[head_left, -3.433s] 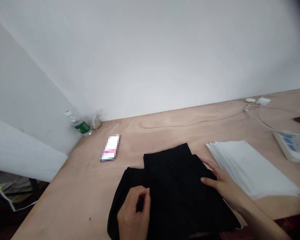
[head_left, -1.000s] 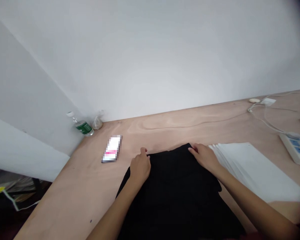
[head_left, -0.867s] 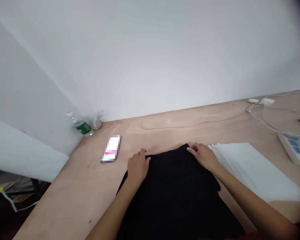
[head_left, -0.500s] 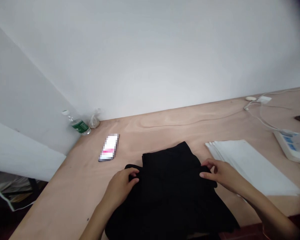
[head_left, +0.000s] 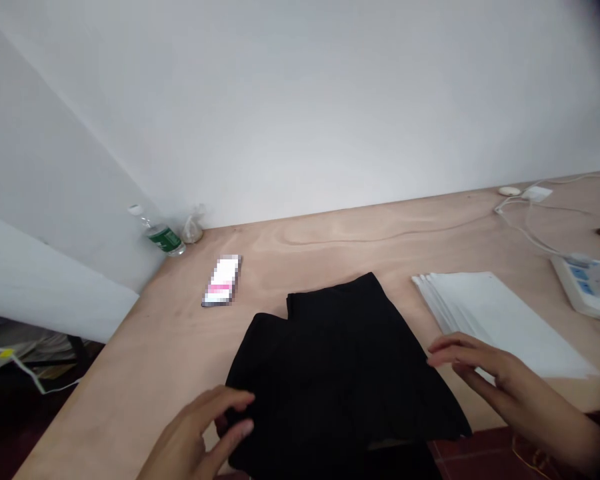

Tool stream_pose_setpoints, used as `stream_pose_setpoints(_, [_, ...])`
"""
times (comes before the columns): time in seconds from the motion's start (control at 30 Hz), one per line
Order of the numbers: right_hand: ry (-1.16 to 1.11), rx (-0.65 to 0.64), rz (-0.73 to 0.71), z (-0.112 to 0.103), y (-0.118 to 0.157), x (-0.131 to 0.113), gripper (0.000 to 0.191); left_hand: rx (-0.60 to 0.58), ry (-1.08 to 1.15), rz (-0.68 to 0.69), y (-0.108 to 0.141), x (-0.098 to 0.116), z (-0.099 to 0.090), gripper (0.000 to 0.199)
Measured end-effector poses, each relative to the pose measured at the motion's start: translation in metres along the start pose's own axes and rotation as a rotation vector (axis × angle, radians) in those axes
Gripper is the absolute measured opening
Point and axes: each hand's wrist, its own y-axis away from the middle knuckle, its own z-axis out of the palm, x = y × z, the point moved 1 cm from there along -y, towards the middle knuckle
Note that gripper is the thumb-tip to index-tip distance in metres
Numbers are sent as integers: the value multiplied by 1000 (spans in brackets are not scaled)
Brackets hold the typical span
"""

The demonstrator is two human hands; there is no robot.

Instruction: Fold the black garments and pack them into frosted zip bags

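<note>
A folded black cloth garment (head_left: 330, 373) lies at lower centre of the plywood surface (head_left: 145, 373). The left hand (head_left: 200, 427) sits half-open at its lower-left edge, holding nothing; the right hand (head_left: 500, 380), spread wide, hovers beside it over white sheets (head_left: 500, 320).

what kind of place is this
Probably a small packing or garment workroom, not a home: a black folded garment lies on a plywood table beside a stack of white flat bags or sheets.

No words can be read: the bottle (head_left: 164, 239) at nine o'clock has a green label too small to make out, the phone (head_left: 222, 280) at eight o'clock is pixelated, and the power strip (head_left: 583, 287) at three o'clock shows only blurred blue marks.
</note>
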Motion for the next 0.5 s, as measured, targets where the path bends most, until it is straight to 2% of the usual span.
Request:
stream_pose_setpoints(0.1, [106, 118, 19, 34, -8, -21, 32, 192, -65, -209, -5, -1, 9, 39])
stream_pose_setpoints(0.2, [327, 128, 18, 73, -11, -30, 42, 231, -61, -277, -9, -3, 27, 50])
stream_pose_setpoints(0.27, [485, 112, -18, 92, -10, -25, 57, 215, -43, -242, -9, -11, 38, 51])
stream_pose_setpoints(0.33, [595, 109, -68, 102, -7, -14, 70, 190, -48, -165, -8, -24, 46, 50])
stream_pose_setpoints(0.43, [656, 85, -128, 102, -2, 1, 81, 161, -66, -59, -4, -45, 45, 50])
stream_pose_setpoints(0.5, [651, 44, -132, 97, -1, 1, 83, 177, -74, -15, -2, -47, 37, 49])
